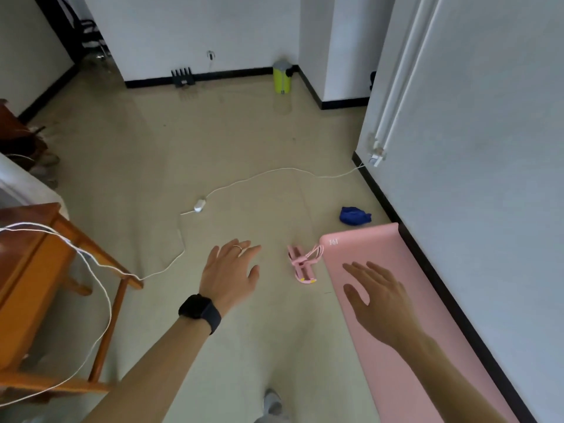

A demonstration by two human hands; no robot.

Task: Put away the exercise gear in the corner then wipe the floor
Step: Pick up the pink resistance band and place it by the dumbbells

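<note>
A pink exercise mat (381,248) lies unrolled on the floor along the right wall. Just left of its far corner lies a pink jump rope (302,262), bundled with its handles together. A crumpled blue cloth (354,215) rests on the floor beyond the mat's far end. My left hand (230,271) hovers open above the bare floor, left of the jump rope, with a black watch on the wrist. My right hand (375,297) hovers open over the mat. Neither hand touches anything.
A white cable with an adapter (200,205) snakes across the floor from the right wall to a wooden table (33,270) at the left. A yellow-green bin (282,76) stands in the far corner. A black rack (182,77) leans at the far wall.
</note>
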